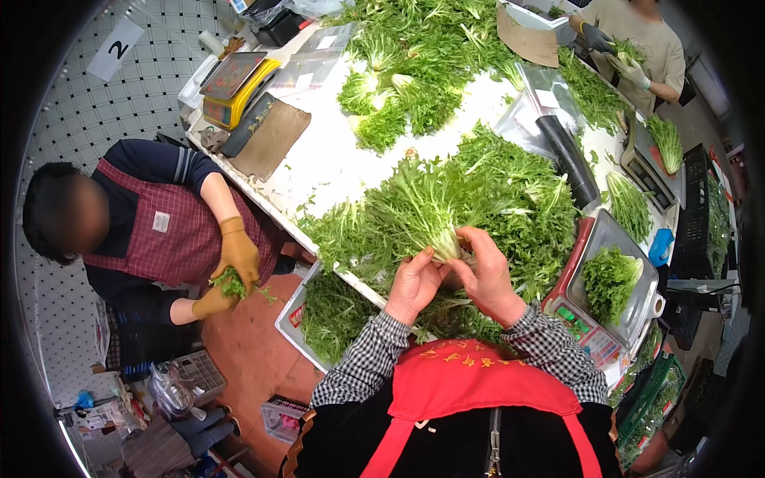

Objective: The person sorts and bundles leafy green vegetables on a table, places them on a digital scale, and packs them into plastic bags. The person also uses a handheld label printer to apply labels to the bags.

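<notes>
Both hands hold one head of frisée-like leafy greens (427, 218) by its pale stem end, its leaves fanned away from me. My left hand (413, 281) grips the base from the left, thumb on top. From the right, the fingers and thumb of my right hand (485, 272) pinch the same base. Under and around it spreads a heap of loose greens (514, 197) on the white table (334, 173). To the right, a red digital scale (588, 340) carries another head of greens (609, 284) on its metal pan.
A white bin of greens (331, 316) stands below the table edge at left. A co-worker in gloves (239, 257) trims greens there; another person (642, 54) holds greens at far right. A yellow scale (230, 113), a black roll (568, 158) and plastic bags (526, 113) lie on the table.
</notes>
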### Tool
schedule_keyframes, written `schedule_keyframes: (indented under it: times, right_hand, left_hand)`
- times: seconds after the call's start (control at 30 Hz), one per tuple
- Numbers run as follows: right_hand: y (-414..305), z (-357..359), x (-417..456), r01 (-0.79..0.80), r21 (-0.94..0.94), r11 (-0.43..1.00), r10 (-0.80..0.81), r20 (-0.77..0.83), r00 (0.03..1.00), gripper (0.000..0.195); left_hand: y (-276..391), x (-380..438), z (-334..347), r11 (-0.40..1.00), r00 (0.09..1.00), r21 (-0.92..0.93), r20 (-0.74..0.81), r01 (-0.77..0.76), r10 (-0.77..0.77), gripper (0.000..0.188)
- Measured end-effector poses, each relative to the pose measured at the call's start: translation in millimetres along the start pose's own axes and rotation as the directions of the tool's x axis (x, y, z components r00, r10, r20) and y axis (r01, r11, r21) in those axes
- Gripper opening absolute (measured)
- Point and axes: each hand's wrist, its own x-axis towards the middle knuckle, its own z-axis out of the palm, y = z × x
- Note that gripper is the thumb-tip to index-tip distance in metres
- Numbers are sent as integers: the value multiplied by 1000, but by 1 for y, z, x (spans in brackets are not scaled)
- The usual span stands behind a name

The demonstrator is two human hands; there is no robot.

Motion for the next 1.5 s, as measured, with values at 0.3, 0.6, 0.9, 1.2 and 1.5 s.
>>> schedule_keyframes:
  times: [0.3, 0.6, 0.9, 1.2, 1.5]
  right_hand:
    - [34, 9, -9, -500, 457, 736, 474, 180, 862, 38]
    - [6, -1, 4, -181, 31, 983, 181, 24, 983, 24]
    - [5, 11, 1, -8, -206, 979, 28, 92, 995, 18]
    - [7, 12, 0, -9, -232, 973, 26, 72, 997, 17]
    - [14, 19, -6, -7, -138, 990, 3, -29, 1000, 17]
  left_hand:
    - [3, -5, 1, 999, 1000, 51, -19, 4, -3, 43]
    - [-3, -9, 5, 981, 980, 193, -194, 2, 36, 27]
    - [-13, -7, 13, 984, 987, 162, -133, -69, 91, 33]
    - [-18, -4, 23, 960, 963, 226, -176, -164, 206, 44]
    - [-19, 0, 21, 969, 944, 183, -256, -164, 208, 45]
